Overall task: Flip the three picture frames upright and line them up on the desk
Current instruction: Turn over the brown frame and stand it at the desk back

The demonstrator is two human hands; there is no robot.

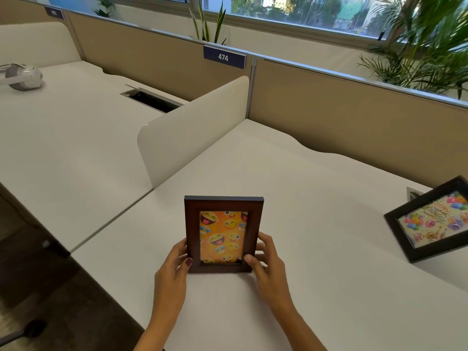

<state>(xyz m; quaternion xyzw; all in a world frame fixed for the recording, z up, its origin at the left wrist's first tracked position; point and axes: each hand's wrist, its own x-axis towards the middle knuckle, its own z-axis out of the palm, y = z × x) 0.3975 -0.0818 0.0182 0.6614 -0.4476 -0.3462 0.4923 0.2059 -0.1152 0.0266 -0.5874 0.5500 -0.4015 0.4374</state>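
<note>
A brown wooden picture frame (223,234) with an orange emoji picture stands upright in portrait on the white desk (316,198), facing me. My left hand (174,264) grips its lower left edge, thumb on the front. My right hand (266,262) grips its lower right edge the same way. A black frame (430,219) with a birthday balloon picture stands tilted back at the desk's far right, partly cut off by the image edge. No third frame is in view.
A low white divider (192,130) separates this desk from the neighbouring one on the left, where a grey headset (21,77) lies beside an open cable slot (152,98). Tan partition panels (354,117) run along the back. The desk's front left edge drops to dark floor.
</note>
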